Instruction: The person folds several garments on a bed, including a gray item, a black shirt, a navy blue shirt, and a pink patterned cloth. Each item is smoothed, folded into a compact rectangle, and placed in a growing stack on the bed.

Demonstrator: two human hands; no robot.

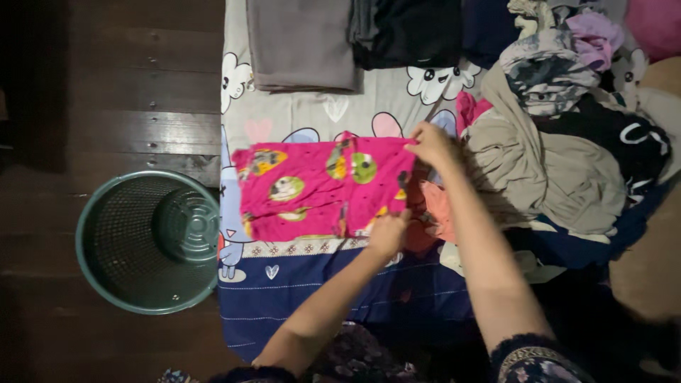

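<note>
I see no packages, labels, signs or screens anywhere in front of me.
</note>
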